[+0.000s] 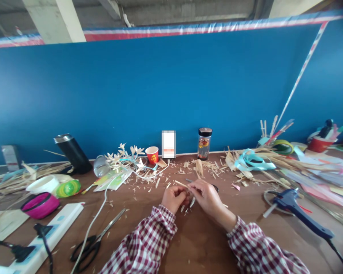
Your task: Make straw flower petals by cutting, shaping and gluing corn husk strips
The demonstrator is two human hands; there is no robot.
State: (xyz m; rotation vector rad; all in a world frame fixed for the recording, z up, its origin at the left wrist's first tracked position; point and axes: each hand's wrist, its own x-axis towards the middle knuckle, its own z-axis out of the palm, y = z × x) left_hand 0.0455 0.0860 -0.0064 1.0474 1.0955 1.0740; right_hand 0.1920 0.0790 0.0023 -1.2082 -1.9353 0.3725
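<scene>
Sleeves of red-and-white check (148, 238) lead to the left hand (173, 198) and right hand (208, 196), both pinching a thin pale straw strip (181, 184) over the middle of the brown wooden table (200, 245), black metal scissors (94, 241) well apart at left.

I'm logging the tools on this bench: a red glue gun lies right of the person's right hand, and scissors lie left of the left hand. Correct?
One slip: the glue gun is blue, not red, as the head view shows. It does lie right of the right hand, which pinches a straw strip, and the scissors lie left of the left hand.
</scene>
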